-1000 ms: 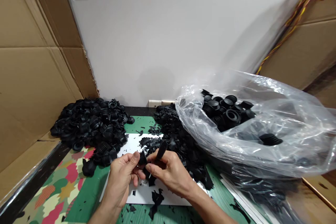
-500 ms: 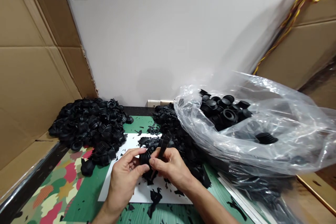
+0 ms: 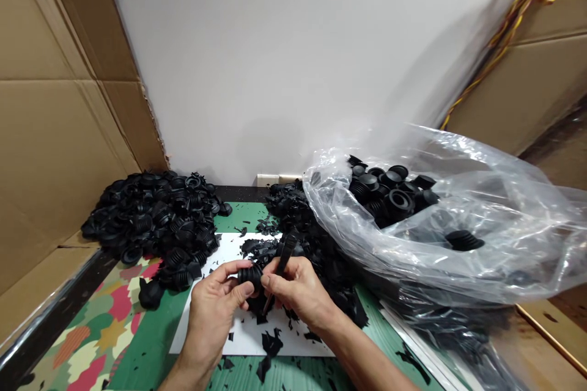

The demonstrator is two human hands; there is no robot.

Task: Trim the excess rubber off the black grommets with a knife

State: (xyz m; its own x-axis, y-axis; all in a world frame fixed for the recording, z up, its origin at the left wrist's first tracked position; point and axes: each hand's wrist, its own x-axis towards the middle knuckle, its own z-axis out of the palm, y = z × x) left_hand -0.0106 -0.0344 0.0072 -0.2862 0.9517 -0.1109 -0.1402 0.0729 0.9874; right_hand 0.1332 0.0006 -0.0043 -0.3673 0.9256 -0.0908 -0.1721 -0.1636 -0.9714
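Observation:
My left hand [image 3: 211, 311] pinches a small black ribbed rubber part [image 3: 250, 275] between thumb and fingers, above a white sheet [image 3: 215, 333]. My right hand [image 3: 298, 290] grips a thin black tool [image 3: 283, 259] whose handle sticks up past the fingers; its lower end meets the rubber part. Both hands are closed and nearly touching at the part. Black trimmings [image 3: 270, 345] lie scattered on the sheet under the hands.
A heap of black ribbed parts [image 3: 156, 220] lies at the left. A pile of black scraps [image 3: 312, 238] sits behind the hands. A clear plastic bag [image 3: 458, 238] with more parts fills the right. Cardboard walls [image 3: 55, 134] stand at left and right; a patterned mat [image 3: 101, 342] covers the table.
The left hand has turned the ribbed part and shifted its grip a little upward; the right hand with the tool has followed. The view has shifted slightly.

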